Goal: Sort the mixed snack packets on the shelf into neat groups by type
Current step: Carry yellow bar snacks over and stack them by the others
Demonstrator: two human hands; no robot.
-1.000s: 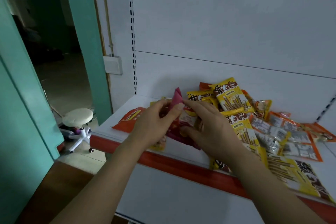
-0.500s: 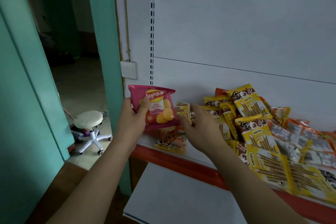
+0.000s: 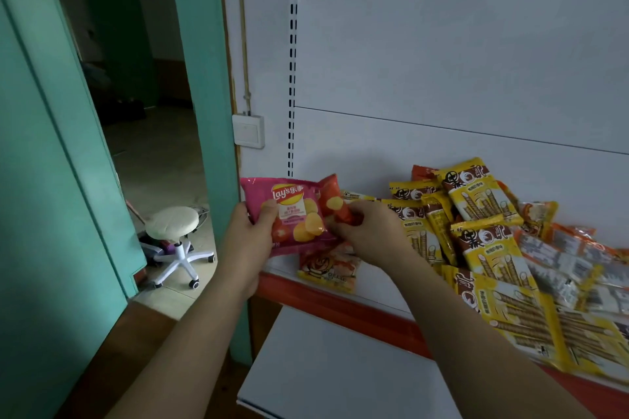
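My left hand [image 3: 246,241] grips a pink Lay's crisp packet [image 3: 289,214] by its lower left corner, held upright above the shelf's left end. Right behind it my right hand [image 3: 367,231] pinches a red crisp packet [image 3: 335,199], tilted against the pink one. Below both lies a yellow-orange snack packet [image 3: 328,269] flat on the white shelf [image 3: 381,289]. To the right a loose heap of yellow wafer-roll packets [image 3: 476,201] overlaps orange packets with grey labels [image 3: 558,255].
The shelf has a red-orange front edge [image 3: 340,303] and a white lower shelf [image 3: 340,367] beneath. A white back panel rises behind. Left of the shelf are a teal door frame [image 3: 200,78], a wall switch [image 3: 248,131] and a white wheeled stool [image 3: 173,228].
My left hand lifted the pink packet off the pile and turned it face-on. My right hand then picked up a red packet and brought it next to the pink one. The view shifted left.
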